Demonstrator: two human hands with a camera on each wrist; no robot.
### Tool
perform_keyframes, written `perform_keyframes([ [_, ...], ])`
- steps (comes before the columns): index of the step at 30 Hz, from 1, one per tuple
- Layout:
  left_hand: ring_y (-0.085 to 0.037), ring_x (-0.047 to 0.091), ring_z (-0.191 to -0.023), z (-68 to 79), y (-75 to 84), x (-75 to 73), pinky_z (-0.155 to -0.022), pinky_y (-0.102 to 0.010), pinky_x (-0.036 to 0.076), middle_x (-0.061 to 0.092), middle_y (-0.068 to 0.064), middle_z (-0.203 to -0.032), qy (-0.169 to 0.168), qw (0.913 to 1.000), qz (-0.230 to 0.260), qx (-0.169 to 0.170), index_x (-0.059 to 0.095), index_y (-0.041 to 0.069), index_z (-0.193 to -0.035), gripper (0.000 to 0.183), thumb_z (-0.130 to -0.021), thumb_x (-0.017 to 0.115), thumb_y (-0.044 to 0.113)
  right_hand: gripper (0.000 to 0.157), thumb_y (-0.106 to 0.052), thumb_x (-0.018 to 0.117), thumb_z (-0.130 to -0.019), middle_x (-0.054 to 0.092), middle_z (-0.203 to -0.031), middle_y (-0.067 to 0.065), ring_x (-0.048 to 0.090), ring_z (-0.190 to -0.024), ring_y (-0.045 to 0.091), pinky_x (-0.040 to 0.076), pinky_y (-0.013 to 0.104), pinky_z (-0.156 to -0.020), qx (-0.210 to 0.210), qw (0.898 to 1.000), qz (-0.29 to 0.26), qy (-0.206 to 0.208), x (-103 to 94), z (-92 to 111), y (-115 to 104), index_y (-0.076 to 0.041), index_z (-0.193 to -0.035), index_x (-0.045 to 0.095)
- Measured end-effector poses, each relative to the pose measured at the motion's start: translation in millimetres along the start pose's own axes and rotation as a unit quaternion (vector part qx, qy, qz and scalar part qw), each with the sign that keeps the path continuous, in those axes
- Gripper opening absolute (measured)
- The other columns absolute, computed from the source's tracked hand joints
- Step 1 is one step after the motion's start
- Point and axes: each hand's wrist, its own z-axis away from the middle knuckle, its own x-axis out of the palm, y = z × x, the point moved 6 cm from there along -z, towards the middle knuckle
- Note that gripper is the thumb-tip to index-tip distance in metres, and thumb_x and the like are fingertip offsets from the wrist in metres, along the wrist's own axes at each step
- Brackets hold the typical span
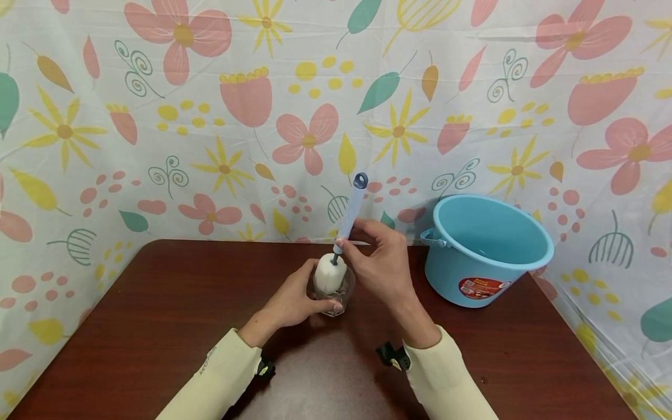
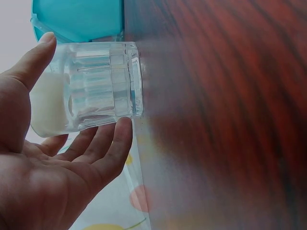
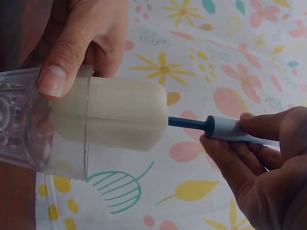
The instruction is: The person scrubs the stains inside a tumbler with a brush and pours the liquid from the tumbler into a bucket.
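Axis of the brush relative to the glass. Centre of the head view: a clear glass [image 2: 98,81] has its base at or just above the table [image 1: 184,326]; which, cannot be told. The left hand [image 1: 294,297], left of centre, grips its sides, the thumb on the near side and the fingers round the opposite one. A long-handled brush [image 1: 349,221] enters from above, its white foam head [image 1: 329,273] partly inside the mouth and partly proud of it. The right hand [image 1: 383,262], right of centre, pinches the lower part of the pale handle [image 3: 228,128] between thumb and fingers, near the thin stem [image 3: 187,123].

The governing relation, as judged here, is that of the brush's long axis to the glass's: the handle leans toward the upper right of the head view, roughly but not exactly in line with the glass. The left hand is nearer the glass, the right nearer the handle. In the left wrist view the lower part of the glass appears free of foam, so depth probably remains below the head. A blue bucket [image 1: 462,271] stands at the right of the head view, apart from both hands.
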Motion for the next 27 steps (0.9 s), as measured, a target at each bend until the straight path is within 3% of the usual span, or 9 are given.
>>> perform_keyframes([
  [13,-0.013,0.057,-0.121,0.1,-1.1,-0.1,-0.106,-0.041,0.045,0.057,0.006,-0.133,0.004,0.9999,-0.013,-0.003,0.041,0.022,-0.144,0.092,-0.072,0.088,0.054,0.035,-0.004,0.078,-0.088,0.073,-0.11,0.004,0.074,-0.101,0.016,0.059,0.028,-0.08,-0.02,1.0,-0.012,-0.001,-0.2,0.5,-2.2,-0.016,-0.12,0.074],
  [27,-0.013,0.057,-0.122,0.1,0.1,0.6,-0.105,-0.042,0.045,0.057,0.007,-0.135,0.006,0.9999,-0.006,0.006,0.042,0.024,-0.144,0.087,-0.075,0.089,0.046,0.036,-0.001,0.077,-0.088,0.073,-0.107,0.006,0.074,-0.101,0.015,0.059,0.027,-0.081,-0.045,0.999,-0.002,-0.001,-3.0,-0.4,-4.5,-0.013,-0.121,0.074],
])
